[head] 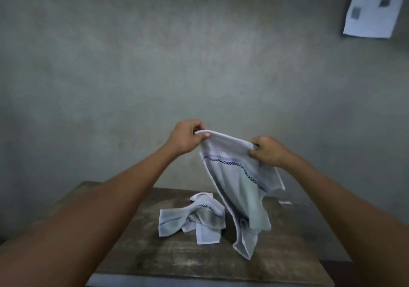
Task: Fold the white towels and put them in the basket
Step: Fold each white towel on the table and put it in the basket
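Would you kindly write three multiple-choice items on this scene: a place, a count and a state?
1. Where does the crumpled white towel lie? A) on the worn wooden table B) in a basket C) on the floor
2. How many white towels show? A) one B) two C) four
3. How is the hanging white towel with a dark checked stripe held? A) under an elbow B) over a forearm C) top edge pinched by the left hand and the right hand
Key: 1 A, it rests on the tabletop; 2 B, one lies, one hangs; 3 C, both hands grip the hem.
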A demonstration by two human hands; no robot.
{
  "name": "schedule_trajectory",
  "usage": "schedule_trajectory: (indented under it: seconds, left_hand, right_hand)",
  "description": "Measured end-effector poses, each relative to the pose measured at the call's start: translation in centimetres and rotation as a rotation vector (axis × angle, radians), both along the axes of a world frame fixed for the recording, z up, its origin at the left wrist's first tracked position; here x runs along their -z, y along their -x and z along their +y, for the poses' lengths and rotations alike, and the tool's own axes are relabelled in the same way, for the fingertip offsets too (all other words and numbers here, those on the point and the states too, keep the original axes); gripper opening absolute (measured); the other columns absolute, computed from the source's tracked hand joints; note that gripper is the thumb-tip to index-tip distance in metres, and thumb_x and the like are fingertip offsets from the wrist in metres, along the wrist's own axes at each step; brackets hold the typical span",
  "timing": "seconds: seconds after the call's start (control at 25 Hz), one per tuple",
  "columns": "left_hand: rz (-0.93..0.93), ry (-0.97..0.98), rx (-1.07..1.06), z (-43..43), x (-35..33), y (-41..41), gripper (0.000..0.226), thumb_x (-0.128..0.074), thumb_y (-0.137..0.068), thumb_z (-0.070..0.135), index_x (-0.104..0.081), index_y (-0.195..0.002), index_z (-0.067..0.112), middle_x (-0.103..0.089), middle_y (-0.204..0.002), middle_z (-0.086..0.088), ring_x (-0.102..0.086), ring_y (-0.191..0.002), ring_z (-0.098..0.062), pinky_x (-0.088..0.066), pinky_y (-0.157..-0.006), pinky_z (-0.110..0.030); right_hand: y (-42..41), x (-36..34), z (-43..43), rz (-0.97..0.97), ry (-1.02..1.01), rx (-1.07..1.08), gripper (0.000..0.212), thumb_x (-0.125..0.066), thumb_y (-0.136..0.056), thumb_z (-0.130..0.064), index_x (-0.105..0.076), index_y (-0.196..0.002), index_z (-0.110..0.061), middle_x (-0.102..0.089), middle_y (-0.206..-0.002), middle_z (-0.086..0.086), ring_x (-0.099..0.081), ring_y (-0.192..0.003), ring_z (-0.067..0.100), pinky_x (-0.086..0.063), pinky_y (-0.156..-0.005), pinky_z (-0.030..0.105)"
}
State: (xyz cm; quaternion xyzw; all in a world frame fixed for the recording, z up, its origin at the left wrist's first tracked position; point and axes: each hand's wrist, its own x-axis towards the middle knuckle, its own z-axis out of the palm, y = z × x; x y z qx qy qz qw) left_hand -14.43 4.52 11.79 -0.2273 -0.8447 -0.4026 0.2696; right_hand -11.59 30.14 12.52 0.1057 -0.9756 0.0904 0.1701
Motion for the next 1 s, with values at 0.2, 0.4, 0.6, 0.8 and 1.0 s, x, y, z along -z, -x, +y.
schedule_trajectory:
  seconds: [0.2, 0.4, 0.6, 0.8, 1.0]
  left_hand:
    - [0.078, 0.053, -0.202, -5.8, -5.5, -1.1, 0.005, -0.069, -0.081, 0.023, -0.07, -0.079, 0.019, -0.066, -0.076, -0.003, -0.062, -0.079, -0.023, -0.042, -0.067, -0.027]
    - [0.145, 0.101, -0.294, -10.2, -7.7, -3.0, 0.011, -0.067, -0.083, 0.018, -0.073, -0.085, 0.01, -0.067, -0.076, -0.006, -0.058, -0.072, -0.019, -0.036, -0.06, -0.024]
    - [0.183, 0.159, -0.419, -13.2, -9.7, -3.4, 0.013, -0.061, -0.086, 0.023, -0.072, -0.09, 0.019, -0.071, -0.09, -0.005, -0.063, -0.089, -0.026, -0.051, -0.08, -0.036]
    - [0.231, 0.129, -0.473, -14.6, -11.7, -4.9, 0.015, -0.058, -0.087, 0.026, -0.071, -0.094, 0.023, -0.069, -0.094, -0.002, -0.061, -0.093, -0.024, -0.049, -0.084, -0.038]
    - [0.25, 0.172, -0.481, -15.7, -13.4, -6.2, 0.015, -0.06, -0.088, 0.027, -0.071, -0.095, 0.021, -0.07, -0.096, -0.004, -0.062, -0.093, -0.026, -0.049, -0.085, -0.042]
  right_hand:
    - [-1.6, -5.2, 1.2, 0.032, 0.055, -0.019, 0.025, -0.066, -0.086, -0.026, -0.053, -0.066, -0.017, -0.054, -0.067, 0.006, -0.049, -0.067, 0.022, -0.034, -0.056, 0.03]
    - [-2.4, -9.3, 0.2, 0.164, 0.029, -0.085, 0.02, -0.062, -0.088, -0.015, -0.057, -0.069, -0.012, -0.053, -0.066, 0.009, -0.05, -0.067, 0.023, -0.032, -0.054, 0.028]
    - [-2.2, -12.3, -2.2, 0.269, -0.023, -0.097, 0.01, -0.063, -0.087, -0.019, -0.064, -0.079, -0.014, -0.059, -0.074, 0.009, -0.056, -0.072, 0.027, -0.04, -0.064, 0.031]
    - [-2.9, -14.6, -3.8, 0.385, 0.062, -0.02, 0.015, -0.065, -0.085, -0.028, -0.056, -0.073, -0.024, -0.057, -0.073, 0.005, -0.055, -0.076, 0.028, -0.043, -0.066, 0.033]
    - [-4.4, -14.6, -4.3, 0.429, 0.092, -0.019, 0.015, -0.066, -0.084, -0.028, -0.058, -0.073, -0.021, -0.057, -0.067, 0.004, -0.056, -0.07, 0.026, -0.041, -0.06, 0.031]
